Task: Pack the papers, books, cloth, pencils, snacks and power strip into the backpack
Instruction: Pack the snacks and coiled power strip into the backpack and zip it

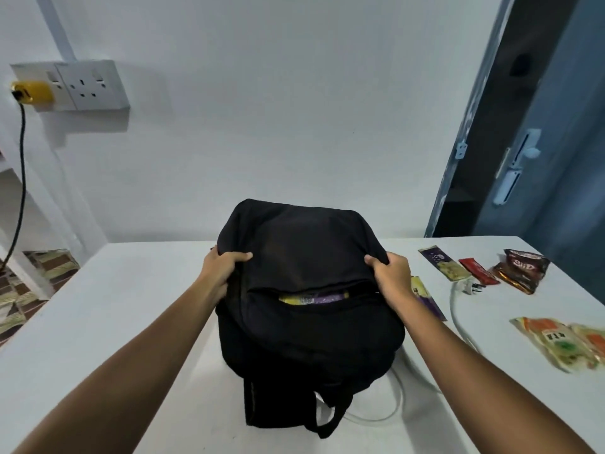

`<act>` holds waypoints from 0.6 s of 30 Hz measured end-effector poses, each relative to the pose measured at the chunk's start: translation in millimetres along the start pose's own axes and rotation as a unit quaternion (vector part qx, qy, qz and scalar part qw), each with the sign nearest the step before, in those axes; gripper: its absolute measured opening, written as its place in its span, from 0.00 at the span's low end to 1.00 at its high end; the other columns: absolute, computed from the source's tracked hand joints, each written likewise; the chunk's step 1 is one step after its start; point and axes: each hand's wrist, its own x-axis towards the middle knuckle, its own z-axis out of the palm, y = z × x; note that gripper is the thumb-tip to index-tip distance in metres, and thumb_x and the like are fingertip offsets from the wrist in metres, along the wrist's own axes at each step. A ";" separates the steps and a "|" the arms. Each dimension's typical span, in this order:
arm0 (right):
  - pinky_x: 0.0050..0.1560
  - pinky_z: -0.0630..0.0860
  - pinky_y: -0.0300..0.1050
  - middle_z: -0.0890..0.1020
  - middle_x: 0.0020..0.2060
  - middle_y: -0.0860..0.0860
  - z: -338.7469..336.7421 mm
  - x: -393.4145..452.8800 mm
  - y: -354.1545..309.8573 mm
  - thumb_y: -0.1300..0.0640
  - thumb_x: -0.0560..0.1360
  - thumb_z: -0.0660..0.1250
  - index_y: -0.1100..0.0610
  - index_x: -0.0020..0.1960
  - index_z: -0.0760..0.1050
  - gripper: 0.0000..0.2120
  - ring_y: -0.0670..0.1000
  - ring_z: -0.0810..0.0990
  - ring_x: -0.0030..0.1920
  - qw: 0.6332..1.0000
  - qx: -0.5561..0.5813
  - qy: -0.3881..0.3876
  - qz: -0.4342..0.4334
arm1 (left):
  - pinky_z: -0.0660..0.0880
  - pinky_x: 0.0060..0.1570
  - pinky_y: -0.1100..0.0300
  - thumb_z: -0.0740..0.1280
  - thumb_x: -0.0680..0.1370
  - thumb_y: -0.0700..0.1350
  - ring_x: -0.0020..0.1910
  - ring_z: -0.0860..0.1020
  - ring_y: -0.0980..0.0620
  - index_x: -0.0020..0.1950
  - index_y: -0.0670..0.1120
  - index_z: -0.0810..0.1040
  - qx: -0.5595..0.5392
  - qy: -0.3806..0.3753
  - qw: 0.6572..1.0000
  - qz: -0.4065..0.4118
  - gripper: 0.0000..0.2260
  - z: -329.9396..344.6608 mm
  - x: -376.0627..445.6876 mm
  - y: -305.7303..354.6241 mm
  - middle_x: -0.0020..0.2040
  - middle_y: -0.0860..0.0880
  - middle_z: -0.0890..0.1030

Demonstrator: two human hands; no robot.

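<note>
1. A plain white wall fills the background.
2. A white double socket plate sits on the wall at upper left; beside it a yellow plug holds a dark cord that hangs down.
3. A white bench stands against the wall.
4. At right, a blue-grey door with a pale handle stands ajar.
5. Patterned floor shows at lower left.

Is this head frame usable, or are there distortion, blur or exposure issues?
Head view: wide-angle bending curves the door and table edges; the orange snack packets at the right margin are smeared; the black backpack is so dark its folds barely read, though the left hand and right hand gripping it are sharp.
</note>
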 end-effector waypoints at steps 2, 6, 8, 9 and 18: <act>0.37 0.66 0.43 0.78 0.39 0.56 -0.8 5.0 2.3 0.56 0.76 0.67 0.63 0.41 0.74 0.10 0.55 0.75 0.42 0.998 -0.049 -0.032 -0.005 | 0.77 0.57 0.48 0.75 0.67 0.35 0.52 0.81 0.44 0.62 0.41 0.75 0.038 0.018 0.999 0.004 0.24 1.9 2.5 0.4 0.56 0.44 0.81; 0.44 0.70 0.46 0.80 0.47 0.55 -1.4 9.8 14.5 0.44 0.76 0.65 0.62 0.51 0.75 0.19 0.59 0.78 0.49 0.977 -0.193 -0.089 -0.008 | 0.76 0.57 0.49 0.79 0.65 0.43 0.54 0.79 0.44 0.61 0.42 0.72 0.176 0.072 0.981 0.036 0.28 0.6 -2.7 -10.3 0.58 0.44 0.79; 0.47 0.73 0.49 0.80 0.49 0.56 -6.2 8.9 17.1 0.40 0.76 0.62 0.60 0.54 0.74 0.23 0.59 0.78 0.51 0.961 -0.251 -0.118 -0.015 | 0.74 0.59 0.48 0.80 0.65 0.50 0.60 0.75 0.42 0.67 0.43 0.67 0.303 0.100 0.946 0.057 0.36 0.7 -9.0 -8.3 0.62 0.44 0.76; 0.47 0.73 0.49 0.80 0.48 0.55 -11.3 8.4 18.0 0.39 0.76 0.62 0.60 0.53 0.74 0.23 0.59 0.78 0.50 0.955 -0.261 -0.141 -0.019 | 0.72 0.60 0.46 0.79 0.65 0.52 0.63 0.73 0.40 0.69 0.44 0.64 0.378 0.110 0.916 0.080 0.38 3.0 -12.1 -4.6 0.64 0.43 0.73; 0.51 0.74 0.50 0.81 0.52 0.59 -75.8 15.3 66.1 0.54 0.79 0.60 0.62 0.55 0.78 0.13 0.61 0.78 0.55 0.949 -0.309 -0.054 -0.038 | 0.71 0.62 0.52 0.74 0.68 0.54 0.57 0.74 0.53 0.55 0.51 0.79 0.502 -0.210 0.726 0.421 0.17 72.1 -73.8 20.6 0.53 0.54 0.80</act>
